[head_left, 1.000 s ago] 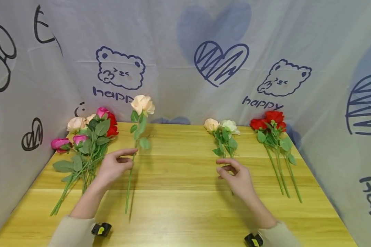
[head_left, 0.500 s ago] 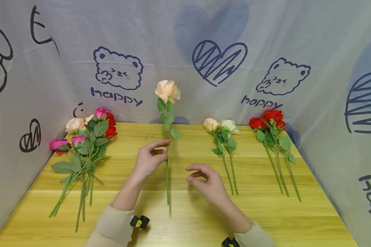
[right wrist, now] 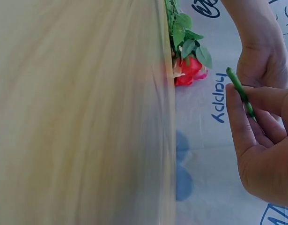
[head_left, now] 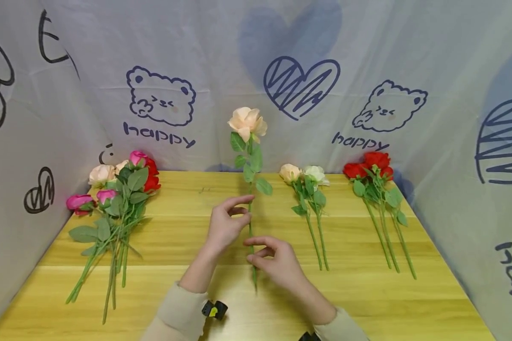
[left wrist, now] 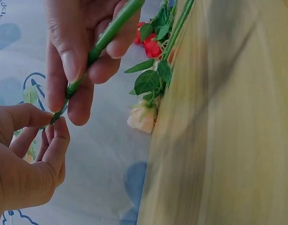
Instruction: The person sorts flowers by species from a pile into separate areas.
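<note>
A peach rose (head_left: 246, 123) with a long green stem stands nearly upright over the middle of the table. My left hand (head_left: 227, 226) pinches its stem below the leaves, between thumb and fingertips. Lower on the same stem, my right hand (head_left: 278, 261) has thumb and fingers closed round it. The left wrist view shows the green stem (left wrist: 113, 30) running through both hands. In the right wrist view the lower stem end (right wrist: 235, 80) sticks out past the right thumb and fingers. The bloom is out of that view.
On the left of the table (head_left: 187, 274) lies a pile of pink, peach and red roses (head_left: 123, 203). Right of the held rose lie a peach and a white rose (head_left: 315, 177), and farther right several red roses (head_left: 377, 163). Printed cloth (head_left: 222, 57) walls the back and sides.
The left hand has carried the peach rose rightward from beside the left pile to the middle. The right hand has come left from the peach and white roses and taken its lower stem.
</note>
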Tool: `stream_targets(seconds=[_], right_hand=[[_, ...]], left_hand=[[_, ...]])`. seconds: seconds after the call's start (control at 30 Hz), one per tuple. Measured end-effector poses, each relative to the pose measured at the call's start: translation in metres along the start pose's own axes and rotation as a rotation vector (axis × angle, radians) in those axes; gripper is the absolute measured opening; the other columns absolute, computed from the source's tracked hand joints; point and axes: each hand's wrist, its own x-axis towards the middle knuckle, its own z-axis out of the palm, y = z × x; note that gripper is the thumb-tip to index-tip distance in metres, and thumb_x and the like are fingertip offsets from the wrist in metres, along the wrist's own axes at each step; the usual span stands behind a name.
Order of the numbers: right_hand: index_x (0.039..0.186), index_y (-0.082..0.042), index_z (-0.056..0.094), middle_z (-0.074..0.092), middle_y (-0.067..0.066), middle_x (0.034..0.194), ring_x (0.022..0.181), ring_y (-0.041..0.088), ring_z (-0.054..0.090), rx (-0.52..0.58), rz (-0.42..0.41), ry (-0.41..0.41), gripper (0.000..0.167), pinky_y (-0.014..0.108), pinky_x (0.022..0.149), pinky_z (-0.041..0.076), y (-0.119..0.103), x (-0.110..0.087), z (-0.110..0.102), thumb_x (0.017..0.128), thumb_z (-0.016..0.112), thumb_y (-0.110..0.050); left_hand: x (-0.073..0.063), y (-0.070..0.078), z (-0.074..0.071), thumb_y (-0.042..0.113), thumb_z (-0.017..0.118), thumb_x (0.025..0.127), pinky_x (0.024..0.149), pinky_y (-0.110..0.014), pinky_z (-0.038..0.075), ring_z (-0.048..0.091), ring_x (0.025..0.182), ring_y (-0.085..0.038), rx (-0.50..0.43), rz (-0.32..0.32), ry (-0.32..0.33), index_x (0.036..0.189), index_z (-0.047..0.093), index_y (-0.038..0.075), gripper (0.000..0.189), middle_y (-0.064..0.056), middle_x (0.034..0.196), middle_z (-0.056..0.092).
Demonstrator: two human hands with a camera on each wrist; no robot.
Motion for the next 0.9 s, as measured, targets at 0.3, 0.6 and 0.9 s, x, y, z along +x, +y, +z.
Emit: stream_targets(seconds=[0.3,0.6,0.9], right_hand=[[0.124,-0.007,0.074,0.077,0.02,0.1,0.09,0.032,0.075,-0.019,0.003,0.002,0.031,0.024,0.058,0.053,0.002,0.0,-0.003,0.093,0.075,-0.003],[0.126,-0.011,0.074,0.076,0.02,0.106,0.091,0.031,0.075,-0.051,-0.013,0.011,0.032,0.034,0.072,0.063,-0.001,-0.003,-0.019,0.095,0.074,-0.003],[0.126,-0.008,0.074,0.072,0.023,0.118,0.09,0.021,0.075,-0.102,-0.037,0.057,0.032,0.031,0.073,0.063,0.003,-0.011,-0.047,0.095,0.072,0.001]], left_hand=[[-0.001,-0.003,0.002,-0.011,0.068,0.088,0.063,-0.017,0.05,0.065,0.108,-0.029,0.041,0.026,0.013,0.125,0.076,0.008,0.042,-0.011,0.132,0.064],[-0.003,0.0,-0.012,-0.004,0.072,0.093,0.069,-0.024,0.056,0.066,0.112,-0.029,0.068,0.088,-0.073,0.132,0.072,0.012,0.042,-0.009,0.138,0.059],[-0.007,-0.002,-0.056,-0.008,0.072,0.091,0.086,-0.028,0.059,0.066,0.112,-0.036,0.148,0.127,-0.033,0.133,0.07,0.006,0.044,-0.014,0.136,0.06]])
